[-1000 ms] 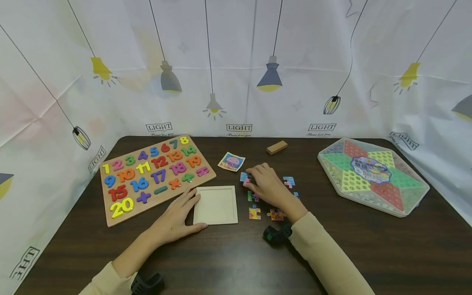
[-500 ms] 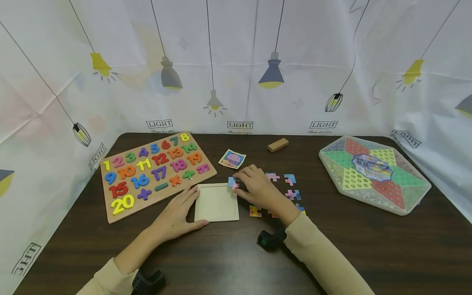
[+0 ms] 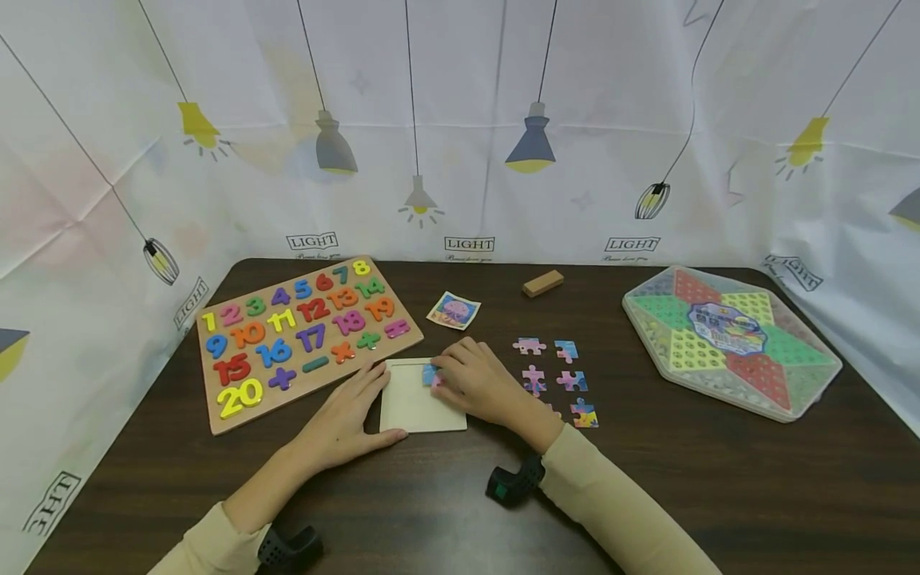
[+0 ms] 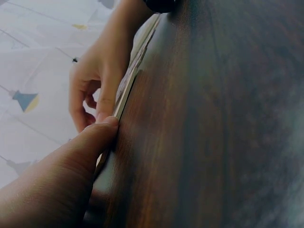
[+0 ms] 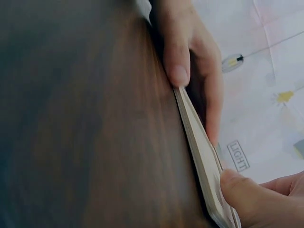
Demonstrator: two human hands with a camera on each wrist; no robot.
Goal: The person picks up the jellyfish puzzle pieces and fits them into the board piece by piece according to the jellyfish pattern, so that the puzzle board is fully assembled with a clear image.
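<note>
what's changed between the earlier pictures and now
The right hand has carried a puzzle piece, still pinched, leftward from beside the pale tray to over its far part. The left hand stays at the tray's left side; the number board, picture card and wooden block haven't moved.

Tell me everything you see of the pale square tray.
The pale tray looks wooden, cream-coloured, with a shallow recess inside a thin raised rim. It lies flat on the dark table. The left hand touches its left side and near edge; the right hand, partly covering it, holds a puzzle piece over its far part; whether that piece touches is unclear.
</note>
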